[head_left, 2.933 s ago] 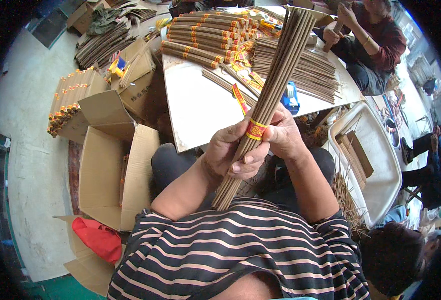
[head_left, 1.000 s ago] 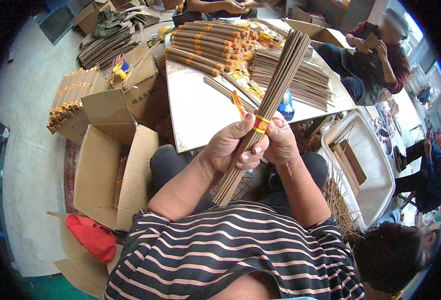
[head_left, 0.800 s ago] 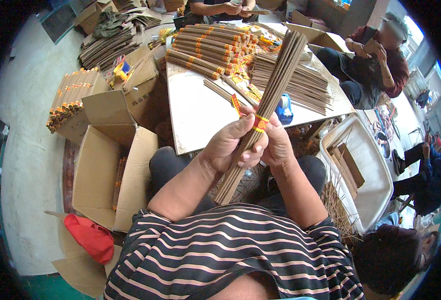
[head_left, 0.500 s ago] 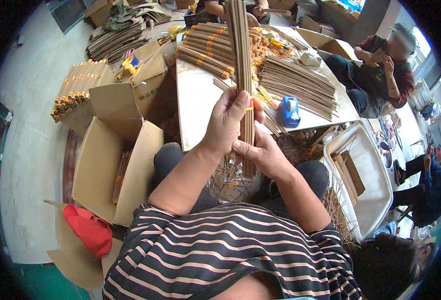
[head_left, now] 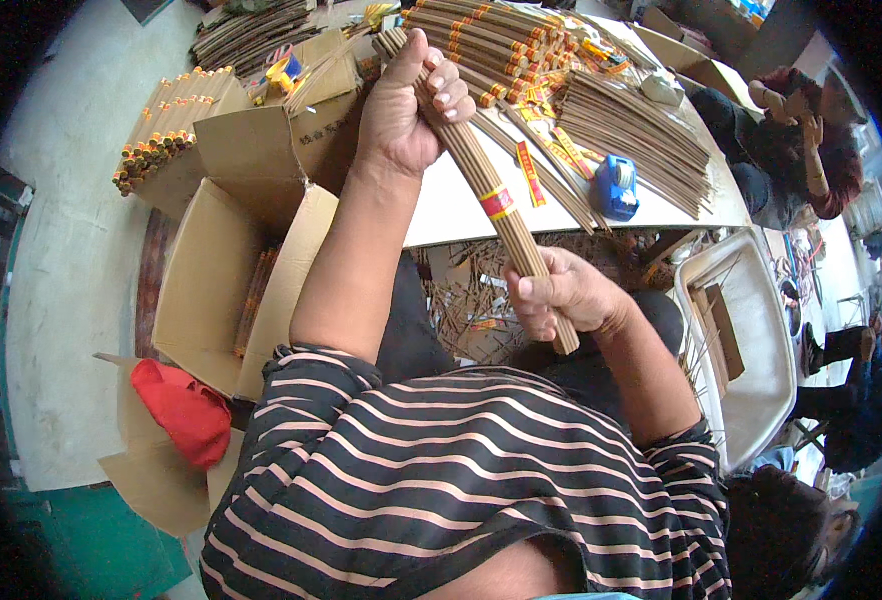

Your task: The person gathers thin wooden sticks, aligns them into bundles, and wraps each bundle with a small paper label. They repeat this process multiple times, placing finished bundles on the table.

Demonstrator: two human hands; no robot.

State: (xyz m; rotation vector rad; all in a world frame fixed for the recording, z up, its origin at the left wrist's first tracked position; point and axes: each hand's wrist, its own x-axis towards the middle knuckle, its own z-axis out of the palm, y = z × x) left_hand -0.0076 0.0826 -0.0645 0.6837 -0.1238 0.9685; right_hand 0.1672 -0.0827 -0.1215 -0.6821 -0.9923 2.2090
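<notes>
A bundle of thin brown sticks, like incense sticks (head_left: 471,165), slants across in front of me from upper left to lower right. A red and yellow paper band (head_left: 497,203) is wrapped round its middle. My left hand (head_left: 409,110) is closed round the upper part, thumb pointing up. Lower down, my right hand (head_left: 566,292) grips the bundle near its bottom end, thumb across the sticks. Behind the bundle, loose red and yellow labels (head_left: 529,173) lie on the white table (head_left: 451,215), near a blue tape dispenser (head_left: 618,188).
Loose sticks (head_left: 636,130) and banded bundles (head_left: 491,42) cover the table's far part. To my left stand an open carton (head_left: 196,290), stacked bundles (head_left: 176,115) and a red cloth (head_left: 186,410). A white tub (head_left: 766,400) is at my right; a co-worker (head_left: 821,130) sits beyond.
The bundle has gone from upright to slanting, its top now to the left. My left hand has moved up and left along it; my right hand has shifted right, apart from the left.
</notes>
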